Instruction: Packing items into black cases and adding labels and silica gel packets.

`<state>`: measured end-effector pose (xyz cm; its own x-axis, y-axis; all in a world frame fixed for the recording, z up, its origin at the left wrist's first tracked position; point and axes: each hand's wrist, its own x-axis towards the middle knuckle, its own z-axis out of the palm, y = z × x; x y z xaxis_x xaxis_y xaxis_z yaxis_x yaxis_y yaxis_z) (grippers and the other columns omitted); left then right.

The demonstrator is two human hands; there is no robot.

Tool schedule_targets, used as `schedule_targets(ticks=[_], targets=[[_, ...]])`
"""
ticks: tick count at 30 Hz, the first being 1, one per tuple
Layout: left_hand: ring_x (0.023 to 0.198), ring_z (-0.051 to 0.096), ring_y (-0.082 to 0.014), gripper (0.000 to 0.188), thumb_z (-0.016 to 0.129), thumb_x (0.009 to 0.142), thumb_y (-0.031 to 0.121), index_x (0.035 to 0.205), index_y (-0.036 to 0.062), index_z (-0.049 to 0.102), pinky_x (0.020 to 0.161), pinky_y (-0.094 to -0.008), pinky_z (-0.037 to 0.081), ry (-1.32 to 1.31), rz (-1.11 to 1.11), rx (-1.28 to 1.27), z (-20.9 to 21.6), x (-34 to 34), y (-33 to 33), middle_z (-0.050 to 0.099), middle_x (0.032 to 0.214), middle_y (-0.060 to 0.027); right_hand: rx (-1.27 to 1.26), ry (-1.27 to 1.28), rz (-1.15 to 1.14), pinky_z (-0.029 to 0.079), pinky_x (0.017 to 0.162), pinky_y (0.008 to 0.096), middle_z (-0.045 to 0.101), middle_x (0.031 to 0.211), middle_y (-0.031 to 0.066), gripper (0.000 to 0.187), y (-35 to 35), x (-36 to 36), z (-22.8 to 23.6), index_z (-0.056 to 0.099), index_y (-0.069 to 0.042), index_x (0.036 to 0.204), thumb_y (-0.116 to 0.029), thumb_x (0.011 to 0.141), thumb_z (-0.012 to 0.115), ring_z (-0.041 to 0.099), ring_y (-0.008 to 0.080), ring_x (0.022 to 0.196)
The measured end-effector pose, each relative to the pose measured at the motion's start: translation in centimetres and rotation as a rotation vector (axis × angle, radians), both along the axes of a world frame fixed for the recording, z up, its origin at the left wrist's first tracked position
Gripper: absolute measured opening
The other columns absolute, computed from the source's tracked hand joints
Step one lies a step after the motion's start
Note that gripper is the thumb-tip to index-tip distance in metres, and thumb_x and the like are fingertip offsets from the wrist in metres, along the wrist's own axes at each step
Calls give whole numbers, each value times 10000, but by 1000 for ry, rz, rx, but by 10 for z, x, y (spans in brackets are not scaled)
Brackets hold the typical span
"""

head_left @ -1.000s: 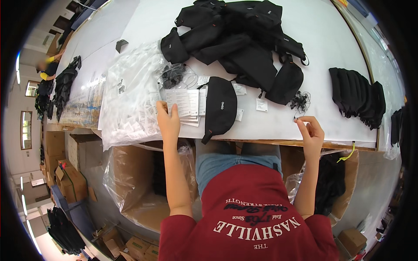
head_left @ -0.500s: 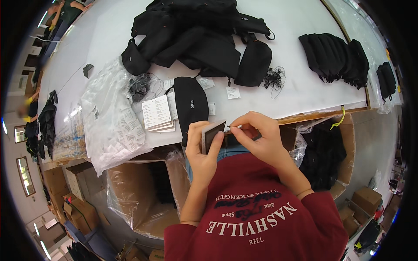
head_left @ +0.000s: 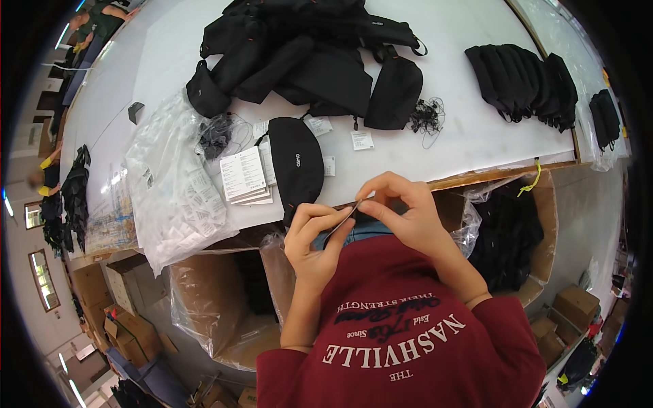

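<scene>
Thin Card (head_left: 351, 213) Held Fast Between Two Hands at the Worktop's (head_left: 469, 148) Front Edge

You stand at the front edge of a white worktop, both hands brought together just before it, with the card up off the surface and seen nearly edge-on. Your left hand (head_left: 311, 238) is mostly closed, its thumb on one side of the card and its bent fingers on the other, gripping the lower part. Your right hand (head_left: 405, 207) is drawn into a pinch, thumb and forefinger closed on the card's upper end, the other fingers curled behind; whether a cord also sits in that pinch is too small to tell.

Just beyond your left hand, a black pouch (head_left: 296, 163) lies with its lower tip at the front edge; whether your knuckles touch it is unclear. To its left rests a stack of white printed cards (head_left: 243, 177), and farther left a clear plastic bag (head_left: 160, 234) holding white labels spreads over the front edge. One tangle of black cords (head_left: 216, 136) sits behind the stack; another cord bundle (head_left: 426, 117) lies right of the pouch, beside a large heap of black pouches (head_left: 299, 68) toward the far side. A row of black pouches (head_left: 520, 85) stands near the right edge, and a yellow strap (head_left: 531, 179) hangs at the front edge near the right corner.
</scene>
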<state>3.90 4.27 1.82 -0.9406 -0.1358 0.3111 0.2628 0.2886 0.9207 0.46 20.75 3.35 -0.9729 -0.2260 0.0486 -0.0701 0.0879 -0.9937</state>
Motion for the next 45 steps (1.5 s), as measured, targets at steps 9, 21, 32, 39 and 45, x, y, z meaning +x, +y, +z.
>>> schedule_targets(ticks=[9, 21, 32, 39, 45], targets=[[796, 553, -81, 60, 557, 906, 14, 905, -30, 598, 706, -200, 430, -462, -290, 488, -20, 17, -17, 578, 885, -45, 70, -75, 287, 332, 491, 204, 470, 541, -17, 83, 3, 6, -10, 634, -68, 887, -98, 823, 678, 418, 53, 497], [733, 516, -82, 76, 623, 861, 42, 899, -3, 574, 653, -210, 422, -326, -86, 325, -21, 21, -16, 555, 833, -37, -250, -507, 570, 377, 502, 200, 564, 639, -3, 140, 4, 1, -19, 582, -19, 864, -151, 893, 622, 482, 50, 529], [778, 523, -164, 245, 750, 762, 156, 933, 15, 647, 660, -276, 435, -366, 160, -322, -71, 32, -64, 542, 992, -70, 319, -195, 297, 386, 479, 254, 550, 529, 33, 136, 6, 7, -34, 653, -72, 862, -208, 853, 645, 525, 122, 468], [672, 532, -73, 185, 653, 819, 27, 997, 23, 700, 611, -212, 415, -542, -91, 191, -37, 21, -29, 603, 762, -31, 486, -54, 146, 397, 463, 308, 563, 543, 53, 122, -11, 19, -41, 660, -122, 845, -243, 832, 647, 551, 200, 474], [621, 465, -42, 222, 643, 812, 24, 1019, 59, 715, 545, -202, 348, -647, -226, 341, -49, 21, -32, 550, 703, 22, 566, 130, 174, 439, 521, 341, 588, 601, 48, 110, -8, 27, -45, 667, -122, 837, -225, 799, 664, 576, 229, 549]])
